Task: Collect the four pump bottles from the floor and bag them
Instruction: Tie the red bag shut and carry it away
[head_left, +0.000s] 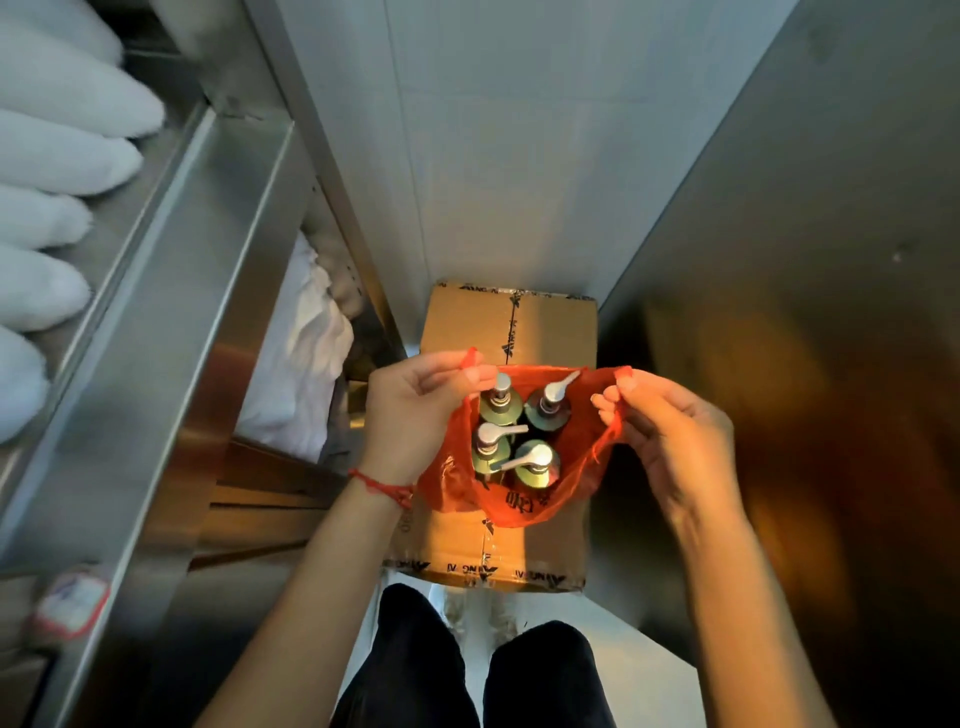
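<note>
Red plastic bag (524, 506) already holds all four pump bottles (517, 434), upright, above a taped cardboard box (511, 322). The left hand (415, 410) and right hand (670, 431) each pinch a handle, pulling the mouth wide. The collecting looks done; perhaps only tying remains.

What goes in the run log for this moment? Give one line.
left hand: pinching handle of thin red plastic bag | right hand: pinching other handle | four green pump bottles: upright inside | bag over taped cardboard box
</note>
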